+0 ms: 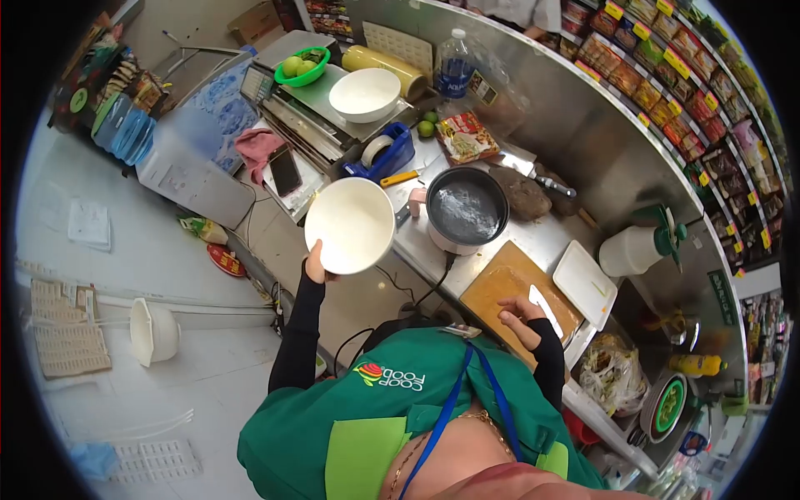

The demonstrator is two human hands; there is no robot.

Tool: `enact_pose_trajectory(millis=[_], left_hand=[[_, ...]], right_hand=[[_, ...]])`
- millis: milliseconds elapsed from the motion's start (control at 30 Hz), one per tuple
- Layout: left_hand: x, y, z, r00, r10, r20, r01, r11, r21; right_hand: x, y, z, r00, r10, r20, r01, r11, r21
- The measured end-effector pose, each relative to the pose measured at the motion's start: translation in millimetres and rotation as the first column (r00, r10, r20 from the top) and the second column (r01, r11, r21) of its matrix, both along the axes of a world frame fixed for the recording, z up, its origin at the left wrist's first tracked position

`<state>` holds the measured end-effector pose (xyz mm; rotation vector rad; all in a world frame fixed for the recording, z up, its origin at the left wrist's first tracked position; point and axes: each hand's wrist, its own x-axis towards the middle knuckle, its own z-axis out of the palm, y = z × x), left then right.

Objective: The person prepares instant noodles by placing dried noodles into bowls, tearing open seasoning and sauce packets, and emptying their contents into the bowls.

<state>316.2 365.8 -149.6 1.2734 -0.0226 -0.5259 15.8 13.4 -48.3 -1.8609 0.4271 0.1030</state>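
Green vest [475, 362] w/ blue lanyard [454, 404] is seen nearest. White bowl [350, 221] is grasped at its rim by the L hand [317, 265], just off the worktop [421, 246], prob. so it can be steadied from one side. R hand [521, 318] is held loosely bent over the cutting board [500, 283], nothing seen in it; contact w/ the knife [545, 307] beside it can't be told. Knife is pres. kept on wood to spare its edge. Farther out, liquid-filled pot [467, 177] is set betw. bowl & board, prob. for easy reach; its cord [447, 267] is run downward. Beyond, noodle packet [467, 137] is placed.
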Motion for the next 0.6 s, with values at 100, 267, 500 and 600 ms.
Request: enact_pose_trajectory(millis=[100, 267, 500, 600], left_hand=[[-16, 16, -11, 0.991, -0.130, -0.038, 0.126, 0.988, -0.092], [-78, -42, 19, 0.951, -0.305, 0.051, 0.303, 0.952, 0.051], [-144, -159, 3, 0.808, -0.588, 0.036, 0.587, 0.809, 0.041], [-151, -186, 19, 0.657, -0.751, -0.059, 0.753, 0.651, 0.099]], right_hand=[[6, 9, 2, 0.991, -0.051, -0.121, 0.079, 0.968, 0.240], [16, 24, -2, 0.991, -0.021, -0.136, 0.078, 0.900, 0.430], [-19, -10, -48, 0.951, -0.307, -0.024, 0.301, 0.913, 0.275], [-48, -37, -76, 0.906, -0.366, -0.212, 0.414, 0.872, 0.261]])
